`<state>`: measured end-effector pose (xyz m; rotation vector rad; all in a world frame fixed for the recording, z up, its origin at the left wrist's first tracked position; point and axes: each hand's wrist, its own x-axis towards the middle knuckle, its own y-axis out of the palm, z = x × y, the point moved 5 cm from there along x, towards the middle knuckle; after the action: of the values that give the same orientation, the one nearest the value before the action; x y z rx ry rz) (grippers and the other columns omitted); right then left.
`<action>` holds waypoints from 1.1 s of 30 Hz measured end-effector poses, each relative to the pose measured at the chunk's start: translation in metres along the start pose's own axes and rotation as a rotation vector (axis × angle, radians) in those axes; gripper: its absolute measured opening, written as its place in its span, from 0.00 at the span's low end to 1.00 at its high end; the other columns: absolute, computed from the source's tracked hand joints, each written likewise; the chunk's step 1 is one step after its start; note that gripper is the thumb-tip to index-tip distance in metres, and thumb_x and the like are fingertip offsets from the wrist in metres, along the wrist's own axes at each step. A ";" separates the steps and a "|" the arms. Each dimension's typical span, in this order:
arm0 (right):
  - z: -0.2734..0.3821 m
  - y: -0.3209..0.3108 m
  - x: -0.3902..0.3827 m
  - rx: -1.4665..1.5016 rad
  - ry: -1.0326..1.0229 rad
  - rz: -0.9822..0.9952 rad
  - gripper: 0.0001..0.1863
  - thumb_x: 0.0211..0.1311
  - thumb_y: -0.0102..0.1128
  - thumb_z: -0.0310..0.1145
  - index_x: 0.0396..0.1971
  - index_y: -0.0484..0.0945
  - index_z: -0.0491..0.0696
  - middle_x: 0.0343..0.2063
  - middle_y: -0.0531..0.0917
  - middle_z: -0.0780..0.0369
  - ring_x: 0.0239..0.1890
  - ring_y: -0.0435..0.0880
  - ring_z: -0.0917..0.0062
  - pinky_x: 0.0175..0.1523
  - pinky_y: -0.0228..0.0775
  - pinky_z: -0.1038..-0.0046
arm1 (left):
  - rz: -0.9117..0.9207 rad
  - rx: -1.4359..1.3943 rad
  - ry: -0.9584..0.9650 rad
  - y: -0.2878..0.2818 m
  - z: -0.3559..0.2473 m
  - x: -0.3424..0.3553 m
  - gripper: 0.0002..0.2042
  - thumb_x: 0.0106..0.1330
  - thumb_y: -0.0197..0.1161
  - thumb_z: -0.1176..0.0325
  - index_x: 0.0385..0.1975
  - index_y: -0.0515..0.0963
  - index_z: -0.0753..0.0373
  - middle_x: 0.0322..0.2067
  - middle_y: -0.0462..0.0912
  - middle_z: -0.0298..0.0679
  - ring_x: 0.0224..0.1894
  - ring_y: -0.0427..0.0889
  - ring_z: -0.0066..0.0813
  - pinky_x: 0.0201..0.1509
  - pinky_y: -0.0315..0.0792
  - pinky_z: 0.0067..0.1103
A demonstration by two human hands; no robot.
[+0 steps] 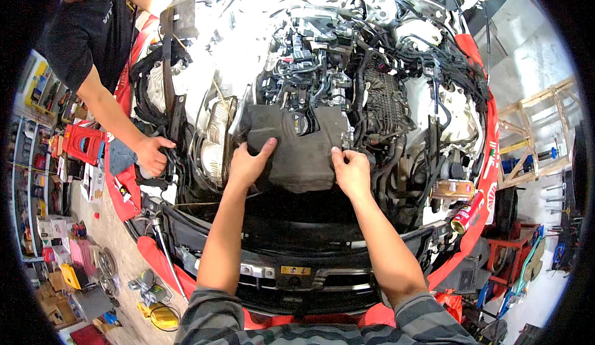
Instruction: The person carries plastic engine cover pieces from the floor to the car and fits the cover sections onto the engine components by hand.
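A dark grey engine cover (296, 159) lies over the front of the engine (310, 72), in the middle of the open engine bay. My left hand (249, 164) grips its left edge, with the thumb on top and the other fingers hidden beneath. On the opposite edge my right hand (351, 170) pinches the cover between thumb and fingers. The black oil filler cap (300, 124) shows in a cut-out at the cover's rear. Behind it the engine's hoses, wiring and ribbed black intake manifold (385, 100) are exposed.
A co-worker in a black shirt (83, 35) leans in at the left, one hand (152, 156) on the bay's edge. Red fender covers (489, 159) line the sides. A red can (466, 215) and an amber container (452, 189) stand front right. A bonnet strut (166, 252) slants front left.
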<state>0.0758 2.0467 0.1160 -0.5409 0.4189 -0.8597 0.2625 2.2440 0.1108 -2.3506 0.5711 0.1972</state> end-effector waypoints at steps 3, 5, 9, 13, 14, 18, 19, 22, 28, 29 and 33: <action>0.002 0.003 -0.007 0.021 -0.001 0.006 0.25 0.61 0.60 0.47 0.18 0.75 0.37 0.17 0.76 0.47 0.21 0.76 0.52 0.32 0.68 0.59 | 0.041 -0.081 -0.032 0.002 0.013 0.007 0.38 0.52 0.72 0.42 0.49 0.76 0.75 0.46 0.82 0.53 0.48 0.83 0.43 0.53 0.73 0.31; 0.002 0.002 -0.016 0.032 -0.004 -0.016 0.26 0.61 0.60 0.48 0.18 0.75 0.38 0.16 0.76 0.48 0.21 0.76 0.55 0.32 0.68 0.60 | 0.046 -0.243 -0.025 0.003 0.025 0.000 0.36 0.52 0.74 0.46 0.48 0.77 0.75 0.44 0.83 0.52 0.45 0.84 0.41 0.49 0.75 0.31; 0.005 0.006 -0.019 0.008 0.033 0.011 0.26 0.61 0.60 0.49 0.18 0.76 0.38 0.17 0.77 0.47 0.23 0.78 0.53 0.33 0.69 0.59 | -0.006 -0.153 -0.087 -0.005 0.035 -0.019 0.31 0.53 0.75 0.51 0.45 0.79 0.76 0.40 0.85 0.50 0.41 0.85 0.39 0.47 0.76 0.30; 0.005 0.008 -0.014 -0.015 0.019 0.000 0.26 0.61 0.59 0.49 0.18 0.76 0.38 0.18 0.78 0.48 0.24 0.79 0.52 0.34 0.70 0.59 | -0.038 -0.145 -0.062 -0.009 0.028 -0.022 0.31 0.53 0.75 0.51 0.45 0.79 0.75 0.40 0.85 0.50 0.41 0.85 0.38 0.47 0.76 0.30; 0.007 0.009 -0.014 -0.041 0.011 0.000 0.27 0.61 0.59 0.49 0.18 0.76 0.38 0.18 0.78 0.48 0.24 0.79 0.52 0.34 0.70 0.60 | -0.055 -0.153 -0.049 -0.008 0.033 -0.020 0.31 0.53 0.75 0.51 0.44 0.79 0.76 0.40 0.85 0.50 0.42 0.85 0.38 0.47 0.75 0.29; -0.005 0.007 -0.017 0.013 0.084 0.049 0.26 0.63 0.58 0.49 0.21 0.77 0.37 0.19 0.80 0.49 0.25 0.81 0.59 0.36 0.70 0.61 | -0.152 -0.140 -0.036 -0.005 0.023 -0.033 0.30 0.54 0.74 0.51 0.42 0.79 0.76 0.38 0.85 0.49 0.40 0.84 0.36 0.47 0.74 0.28; -0.010 0.010 -0.020 0.130 0.057 0.083 0.24 0.63 0.59 0.48 0.26 0.78 0.37 0.23 0.82 0.51 0.28 0.82 0.62 0.38 0.72 0.63 | -0.152 -0.139 -0.033 -0.006 0.020 -0.039 0.30 0.54 0.74 0.51 0.42 0.79 0.76 0.38 0.85 0.49 0.40 0.84 0.36 0.47 0.74 0.28; -0.023 0.004 -0.040 0.319 -0.058 0.088 0.19 0.63 0.62 0.42 0.37 0.79 0.37 0.31 0.84 0.54 0.35 0.83 0.68 0.45 0.72 0.68 | -0.227 -0.278 0.007 -0.004 0.008 -0.068 0.24 0.56 0.74 0.53 0.38 0.79 0.72 0.36 0.84 0.44 0.37 0.81 0.31 0.45 0.73 0.26; 0.017 -0.085 -0.060 0.099 -0.424 0.048 0.21 0.52 0.72 0.30 0.47 0.80 0.43 0.39 0.85 0.58 0.42 0.81 0.65 0.55 0.68 0.65 | -0.114 -0.498 0.085 0.016 0.014 -0.136 0.40 0.59 0.73 0.62 0.66 0.55 0.68 0.63 0.62 0.51 0.65 0.64 0.44 0.67 0.61 0.36; 0.057 -0.097 -0.063 -0.125 -0.648 0.074 0.22 0.47 0.73 0.32 0.46 0.81 0.48 0.37 0.85 0.59 0.41 0.80 0.64 0.56 0.66 0.65 | -0.266 -0.340 0.240 0.005 0.006 -0.146 0.42 0.57 0.74 0.61 0.66 0.55 0.68 0.64 0.62 0.50 0.66 0.62 0.43 0.69 0.59 0.37; 0.112 -0.071 -0.062 -0.615 -1.023 0.267 0.14 0.52 0.65 0.33 0.40 0.79 0.51 0.30 0.82 0.64 0.44 0.80 0.71 0.60 0.61 0.61 | -0.476 0.054 0.818 -0.011 -0.056 -0.162 0.45 0.52 0.76 0.59 0.67 0.56 0.66 0.62 0.63 0.54 0.68 0.60 0.52 0.71 0.50 0.45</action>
<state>0.0592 2.0897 0.2550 -1.3617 -0.2094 -0.1013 0.1226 2.2701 0.2065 -2.3739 0.3450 -1.0147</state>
